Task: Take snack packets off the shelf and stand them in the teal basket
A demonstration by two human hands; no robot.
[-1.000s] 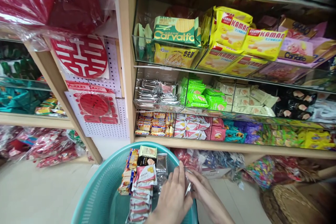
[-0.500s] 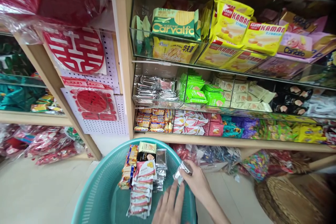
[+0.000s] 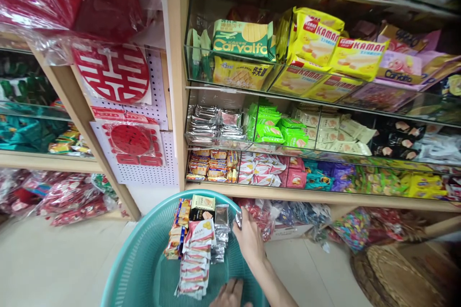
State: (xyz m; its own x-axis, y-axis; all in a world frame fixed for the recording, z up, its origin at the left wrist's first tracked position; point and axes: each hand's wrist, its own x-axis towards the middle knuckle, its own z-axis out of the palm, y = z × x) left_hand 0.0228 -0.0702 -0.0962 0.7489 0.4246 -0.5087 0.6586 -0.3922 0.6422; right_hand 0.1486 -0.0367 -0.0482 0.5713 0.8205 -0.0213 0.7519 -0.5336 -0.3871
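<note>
With our right hand (image 3: 249, 236) we are pinching a silver packet (image 3: 238, 218) at the fingertips, the grip closed on it over the right rim of the basin (image 3: 124, 249). The fingers are hiding most of the packet, so we are not making out its long axis. The silver stack (image 3: 220, 232) is lying in the basin's far right part, just inward of that grip, and its long axis is running from the basin's far side toward its near side. A white stack (image 3: 196, 266) is lying along the basin's middle, roughly parallel. Our left hand (image 3: 230, 294) is reaching low into the basin's near right part, nearer to us than the silver stack; the picture's edge is cutting it off, and we cannot tell whether its grip is open or closed. Of our two hands, the right is sitting nearer the silver stack.
</note>
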